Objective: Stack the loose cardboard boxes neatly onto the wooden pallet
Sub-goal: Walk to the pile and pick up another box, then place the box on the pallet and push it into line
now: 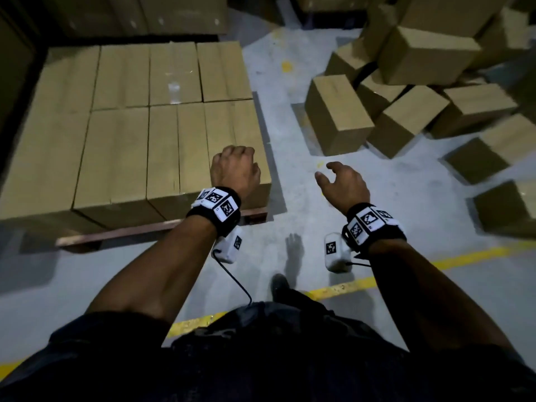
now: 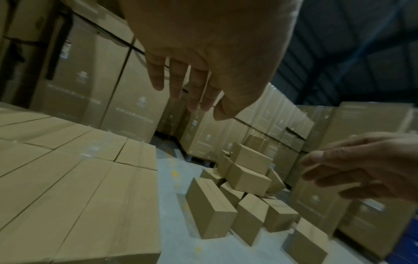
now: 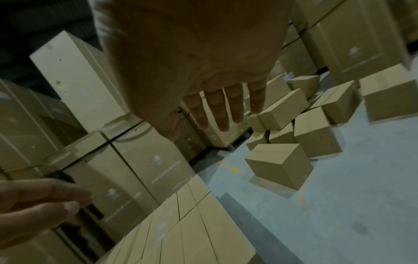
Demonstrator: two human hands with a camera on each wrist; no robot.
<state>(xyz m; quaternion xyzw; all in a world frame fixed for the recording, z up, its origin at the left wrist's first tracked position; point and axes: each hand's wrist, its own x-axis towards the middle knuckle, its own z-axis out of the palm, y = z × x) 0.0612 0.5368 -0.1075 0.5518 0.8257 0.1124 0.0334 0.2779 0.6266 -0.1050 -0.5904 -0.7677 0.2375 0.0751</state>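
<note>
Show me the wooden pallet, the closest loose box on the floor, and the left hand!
wooden pallet (image 1: 162, 227): head view, front plank edge.
closest loose box (image 1: 338, 104): head view, top face.
left hand (image 1: 235, 166): head view, back of the hand.

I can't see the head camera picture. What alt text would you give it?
Two empty hands, the left hand and the right hand, reach forward over a grey floor. To the left, stacked boxes cover a wooden pallet; to the right lies a jumble of loose boxes, the nearest box just ahead.
</note>
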